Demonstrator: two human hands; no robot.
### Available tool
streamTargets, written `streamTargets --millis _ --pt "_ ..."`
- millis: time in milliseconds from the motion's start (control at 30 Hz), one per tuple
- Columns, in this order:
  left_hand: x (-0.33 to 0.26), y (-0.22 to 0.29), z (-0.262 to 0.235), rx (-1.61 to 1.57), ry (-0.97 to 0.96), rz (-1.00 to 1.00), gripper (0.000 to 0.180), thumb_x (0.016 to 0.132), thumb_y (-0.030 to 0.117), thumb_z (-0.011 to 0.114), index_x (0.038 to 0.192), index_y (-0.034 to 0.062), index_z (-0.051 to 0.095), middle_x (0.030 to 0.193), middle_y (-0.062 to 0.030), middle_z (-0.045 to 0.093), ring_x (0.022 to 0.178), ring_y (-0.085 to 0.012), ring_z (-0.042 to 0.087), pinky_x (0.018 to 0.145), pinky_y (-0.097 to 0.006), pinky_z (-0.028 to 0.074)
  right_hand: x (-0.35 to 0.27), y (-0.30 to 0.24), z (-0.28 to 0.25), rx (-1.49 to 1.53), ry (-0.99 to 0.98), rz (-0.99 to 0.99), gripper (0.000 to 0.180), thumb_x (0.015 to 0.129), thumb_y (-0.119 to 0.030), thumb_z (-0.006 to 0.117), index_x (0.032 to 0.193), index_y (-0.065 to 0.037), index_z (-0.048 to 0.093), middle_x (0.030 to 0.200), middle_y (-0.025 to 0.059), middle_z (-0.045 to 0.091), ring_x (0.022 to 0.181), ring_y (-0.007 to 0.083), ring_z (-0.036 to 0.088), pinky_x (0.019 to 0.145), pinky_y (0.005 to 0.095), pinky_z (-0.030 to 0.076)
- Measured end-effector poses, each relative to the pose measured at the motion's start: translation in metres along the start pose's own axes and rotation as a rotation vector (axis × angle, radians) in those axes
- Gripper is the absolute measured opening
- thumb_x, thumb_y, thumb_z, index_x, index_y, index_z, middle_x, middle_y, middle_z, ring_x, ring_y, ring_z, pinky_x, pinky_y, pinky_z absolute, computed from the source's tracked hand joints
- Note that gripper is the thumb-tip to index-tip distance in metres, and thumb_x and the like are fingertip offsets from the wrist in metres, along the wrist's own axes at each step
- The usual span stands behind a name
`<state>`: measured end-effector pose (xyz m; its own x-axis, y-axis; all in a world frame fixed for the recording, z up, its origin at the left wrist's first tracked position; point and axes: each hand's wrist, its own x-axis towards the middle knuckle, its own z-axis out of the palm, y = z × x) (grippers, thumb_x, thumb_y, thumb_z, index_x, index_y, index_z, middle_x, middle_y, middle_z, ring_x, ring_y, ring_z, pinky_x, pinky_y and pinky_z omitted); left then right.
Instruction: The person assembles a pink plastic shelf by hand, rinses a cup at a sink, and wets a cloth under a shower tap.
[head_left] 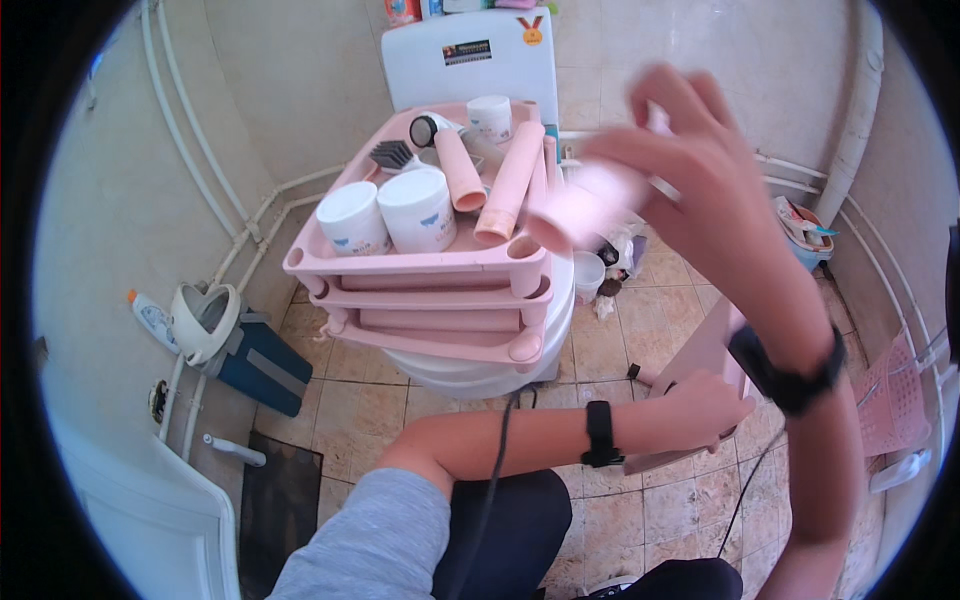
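Observation:
My right hand, raised at the upper right and blurred by motion, grips a short pink plastic tube. Lower down, my left hand is closed on the edge of a pink plastic shelf tier, which stands tilted above the floor tiles. Left of the raised tube, a stack of pink shelf tiers rests on a white toilet. More pink tubes lie on the top tier, beside white jars and a dark-bristled brush.
A blue-and-white bin leans by the left wall, near a white bottle. A pink basket stands at the right wall. Behind the toilet, small items surround a white cup. A dark cable hangs across the front.

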<state>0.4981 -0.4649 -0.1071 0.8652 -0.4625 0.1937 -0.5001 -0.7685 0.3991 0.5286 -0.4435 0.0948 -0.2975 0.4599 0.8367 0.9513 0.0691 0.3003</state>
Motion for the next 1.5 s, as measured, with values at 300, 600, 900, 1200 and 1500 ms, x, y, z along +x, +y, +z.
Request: streamTargets --millis 300,600,900,1200,1500 --pt "0.011 0.008 0.013 -0.241 0.703 0.121 0.035 0.081 0.027 0.078 0.100 0.0010 0.066 0.075 -0.0115 0.069 0.079 -0.0314 0.071 0.073 -0.046 0.054 0.039 0.019 0.128 -0.006 -0.205 -0.019 0.036 0.079 -0.005 0.071 0.113 -0.019 0.073 0.103 0.0069 0.062 0.102 0.0286 0.061 0.084 0.0430 0.052" --pt "-0.025 0.013 -0.007 0.083 -0.026 -0.113 0.049 0.084 0.051 0.072 0.112 0.0113 0.065 0.079 -0.0114 0.072 0.078 -0.0351 0.071 0.069 -0.046 0.055 -0.085 0.065 -0.074 0.173 -0.397 0.630 0.031 0.084 -0.009 0.058 0.114 -0.009 0.068 0.092 0.0141 0.070 0.097 0.0343 0.066 0.085 0.0431 0.051" --pt "-0.031 0.042 0.005 0.223 -0.069 0.011 0.039 0.086 0.047 0.072 0.107 0.0156 0.064 0.065 -0.0092 0.067 0.061 -0.0312 0.068 0.056 -0.043 0.052 -0.303 0.134 -0.104 0.089 -1.070 1.107 0.062 0.072 -0.032 0.080 0.127 -0.007 0.064 0.114 0.0165 0.070 0.105 0.0297 0.066 0.091 0.0388 0.053" --pt "-0.039 0.040 0.019 0.319 -0.048 -0.027 0.057 0.083 0.047 0.075 0.128 0.0161 0.058 0.072 -0.0073 0.068 0.062 -0.0292 0.068 0.053 -0.042 0.051 -0.281 0.090 -0.114 -0.500 -0.479 0.983 0.018 0.070 -0.023 0.070 0.086 -0.015 0.075 0.076 0.0126 0.070 0.074 0.0350 0.069 0.066 0.0482 0.053" --pt "-0.016 -0.008 -0.021 0.403 0.424 -0.098 0.074 0.074 0.037 0.085 0.135 0.0073 0.054 0.117 -0.0127 0.064 0.115 -0.0338 0.058 0.095 -0.042 0.048 -0.282 -0.002 -0.103 -0.432 -0.612 0.903 0.010 0.068 -0.014 0.069 0.077 -0.013 0.068 0.066 0.0130 0.065 0.068 0.0352 0.066 0.060 0.0492 0.049"
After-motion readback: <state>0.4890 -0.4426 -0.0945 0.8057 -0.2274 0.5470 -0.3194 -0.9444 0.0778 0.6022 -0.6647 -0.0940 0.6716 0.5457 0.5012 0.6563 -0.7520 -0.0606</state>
